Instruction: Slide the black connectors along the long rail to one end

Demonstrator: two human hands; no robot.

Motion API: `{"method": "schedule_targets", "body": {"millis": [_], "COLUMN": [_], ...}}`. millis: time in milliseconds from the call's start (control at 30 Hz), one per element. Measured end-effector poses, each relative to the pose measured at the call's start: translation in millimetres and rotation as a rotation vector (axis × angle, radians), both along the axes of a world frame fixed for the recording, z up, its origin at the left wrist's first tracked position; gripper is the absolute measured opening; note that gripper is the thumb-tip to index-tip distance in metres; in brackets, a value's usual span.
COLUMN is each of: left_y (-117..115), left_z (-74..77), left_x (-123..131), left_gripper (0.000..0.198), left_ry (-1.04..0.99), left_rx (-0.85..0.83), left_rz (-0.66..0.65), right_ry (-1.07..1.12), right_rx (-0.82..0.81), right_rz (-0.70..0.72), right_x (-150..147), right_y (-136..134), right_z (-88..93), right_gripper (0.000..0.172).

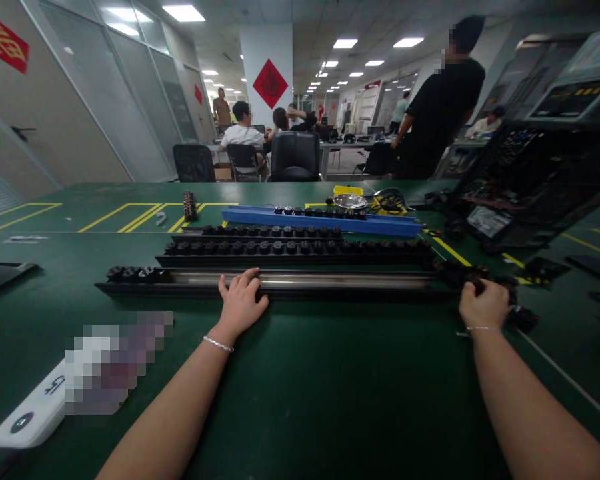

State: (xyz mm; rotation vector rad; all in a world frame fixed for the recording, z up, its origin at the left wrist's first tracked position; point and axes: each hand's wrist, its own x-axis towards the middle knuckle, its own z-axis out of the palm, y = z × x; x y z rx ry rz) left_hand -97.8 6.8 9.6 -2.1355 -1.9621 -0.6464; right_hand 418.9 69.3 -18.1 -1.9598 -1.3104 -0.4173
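My left hand (243, 301) rests with spread fingers on the near edge of a long black channel (330, 294). A shiny metal strip (350, 279) runs along inside this channel, and a few black round-topped parts (130, 273) sit at its left end. Beyond the channel's right end, my right hand (485, 305) is closed in a pinch around a small black part (478, 285), mostly hidden by the fingers. More black pieces (453, 270) lie in a heap around that hand; their shapes are hard to make out.
Two black rails (290, 248) filled with rows of black parts lie behind. Farther back are a blue channel (320, 221), a metal bowl (350, 201) and a short upright row of parts (189, 206). A dark rack (535, 180) stands right; a white device (35, 413) lies front left.
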Motion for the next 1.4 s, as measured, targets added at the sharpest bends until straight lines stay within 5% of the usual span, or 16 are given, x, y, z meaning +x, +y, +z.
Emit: {"method": "schedule_targets", "body": {"millis": [433,633,733,867,1033,1200,1400], "left_y": [-2,3,11,14,5,4,9], "left_z": [-0.4,18.2,37.9,61.3,67.0,68.0,71.5], "left_x": [-6,-23,-54,-111,-170,-198,-202], "left_gripper": [0.022,0.028,0.024,0.039,0.064,0.057,0.056], "left_ry": [-0.031,-0.107,-0.061,-0.028,-0.086,0.003,0.082], "left_rx": [-0.032,-0.002,-0.014,-0.011,-0.125,-0.404,-0.448], "left_rz": [-0.036,-0.039,0.085,0.486,0.786,0.735,0.740], "right_ry": [0.136,0.071,0.055,-0.005,-0.075,-0.117,-0.082], "right_rx": [-0.227,-0.187,-0.072,0.170,0.173,0.033,-0.127], "right_rz": [-0.195,-0.262,-0.240,-0.172,0.000,0.234,0.224], "right_x": [1,-10,-9,-13,-56,-107,-124], "right_y": [7,-3,-8,-14,-18,-15,-17], "right_z": [5.5,6.7,4.0,2.5,11.4,14.6,11.7], "right_gripper": [0.047,0.050,0.043,0.046,0.042,0.042,0.043]}}
